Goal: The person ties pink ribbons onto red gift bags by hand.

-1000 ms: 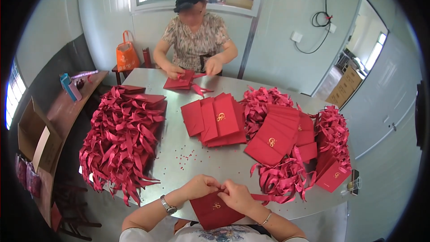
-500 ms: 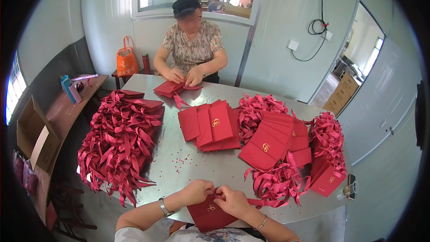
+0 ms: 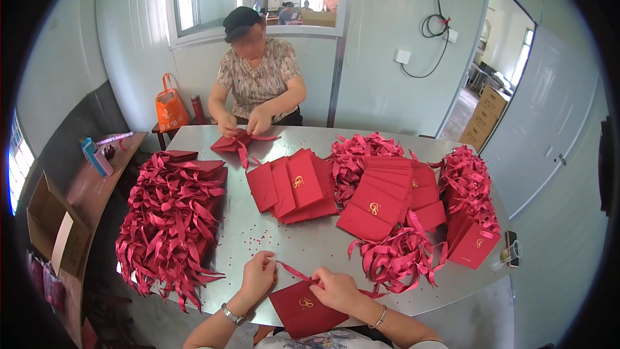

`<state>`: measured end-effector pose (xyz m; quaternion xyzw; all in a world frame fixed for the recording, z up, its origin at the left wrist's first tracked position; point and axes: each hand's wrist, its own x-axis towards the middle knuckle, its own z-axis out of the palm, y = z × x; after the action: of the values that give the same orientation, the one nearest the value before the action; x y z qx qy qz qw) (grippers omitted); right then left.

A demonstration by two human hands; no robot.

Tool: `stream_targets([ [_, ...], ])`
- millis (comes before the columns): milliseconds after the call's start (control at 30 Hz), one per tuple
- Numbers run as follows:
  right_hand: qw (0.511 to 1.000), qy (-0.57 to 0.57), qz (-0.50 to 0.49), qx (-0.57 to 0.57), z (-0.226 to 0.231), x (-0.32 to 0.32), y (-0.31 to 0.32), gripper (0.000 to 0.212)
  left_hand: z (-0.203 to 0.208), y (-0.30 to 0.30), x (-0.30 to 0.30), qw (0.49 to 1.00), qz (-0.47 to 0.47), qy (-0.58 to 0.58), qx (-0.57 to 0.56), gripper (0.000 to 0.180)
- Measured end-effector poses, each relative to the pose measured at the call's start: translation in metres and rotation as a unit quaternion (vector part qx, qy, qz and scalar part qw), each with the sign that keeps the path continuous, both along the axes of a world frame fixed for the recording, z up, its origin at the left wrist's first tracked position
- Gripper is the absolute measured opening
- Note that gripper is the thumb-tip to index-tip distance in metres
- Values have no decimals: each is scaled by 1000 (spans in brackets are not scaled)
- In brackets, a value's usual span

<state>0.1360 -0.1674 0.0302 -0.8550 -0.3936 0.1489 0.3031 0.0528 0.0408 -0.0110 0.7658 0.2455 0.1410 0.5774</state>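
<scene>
A red paper gift bag [image 3: 303,320] with a gold emblem lies flat at the table's near edge, close to my body. My left hand [image 3: 259,276], up and to the left of the bag, pinches the end of a red ribbon [image 3: 294,272]. That ribbon runs taut down to the bag's top edge. There my right hand [image 3: 338,289] has its fingers closed on the ribbon; its fingertips partly hide the bag's edge. More ribbon trails out from under the right hand toward a loose ribbon heap [image 3: 403,258].
Ribboned red bags form a large pile [image 3: 171,220] at left. Flat bags [image 3: 297,187] are stacked mid-table; more bags [image 3: 378,203] and a ribboned stack [image 3: 475,239] stand at right. Across the table [image 3: 258,291], a co-worker [image 3: 258,77] handles another bag. A clear cup [image 3: 510,252] is at the right edge.
My left hand has moved up and left, away from my right hand, drawing the ribbon out between them. The co-worker's hands have shifted on their bag. The whole view has turned slightly.
</scene>
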Motion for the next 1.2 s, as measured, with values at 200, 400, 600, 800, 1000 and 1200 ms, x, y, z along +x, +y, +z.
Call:
stream_targets([
  [200,998,16,-32,48,-1,-1,-14,26,36,-13,-42,934,-284,-9,214,23],
  [400,996,24,-31,80,7,-1,-20,25,41,-11,-52,961,-259,26,-96,29],
  [600,995,17,-48,91,0,7,-24,27,51,-28,-36,974,-205,19,98,21],
  [800,993,46,-46,101,14,7,-41,39,29,-20,-34,986,-150,76,14,15],
  [1000,988,126,-65,55,36,28,-84,35,28,-7,-36,984,-74,104,-123,13],
  [1200,949,288,-84,92,53,38,-125,34,22,-7,-36,975,-58,109,-187,12],
])
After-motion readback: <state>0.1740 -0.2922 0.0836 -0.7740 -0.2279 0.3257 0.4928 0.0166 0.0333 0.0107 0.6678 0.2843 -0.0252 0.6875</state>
